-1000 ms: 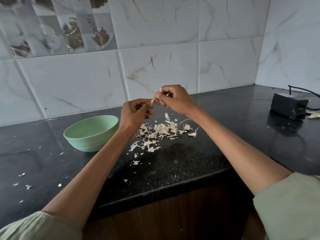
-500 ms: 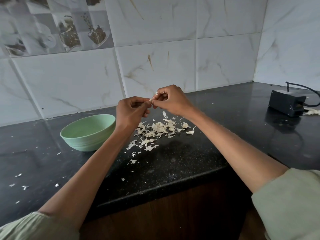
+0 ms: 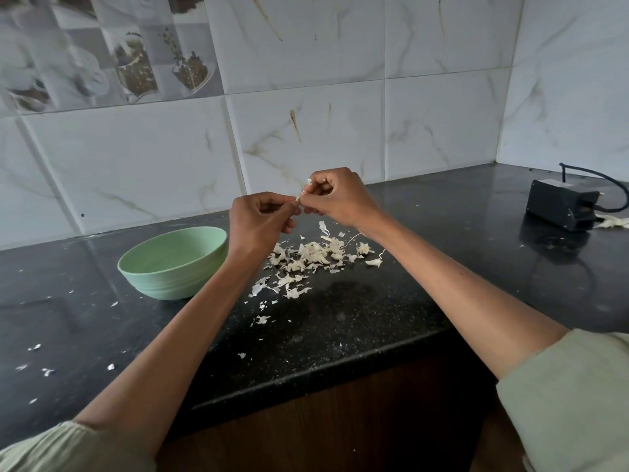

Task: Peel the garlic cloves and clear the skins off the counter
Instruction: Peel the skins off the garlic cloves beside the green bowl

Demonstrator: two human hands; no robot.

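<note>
— Black counter [image 3: 340,321] is carrying what?
— Skins [image 3: 308,257], lying beside a green bowl [image 3: 170,264].
— And the hands?
— Left hand [image 3: 258,223] and right hand [image 3: 335,199] are meeting above them, both pinching a clove [image 3: 299,198].

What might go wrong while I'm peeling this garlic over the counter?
Skins dropping from the clove pinched between your left hand and right hand could scatter beyond the pile, as flakes already have. Some lie near the counter edge and may fall off.
</note>
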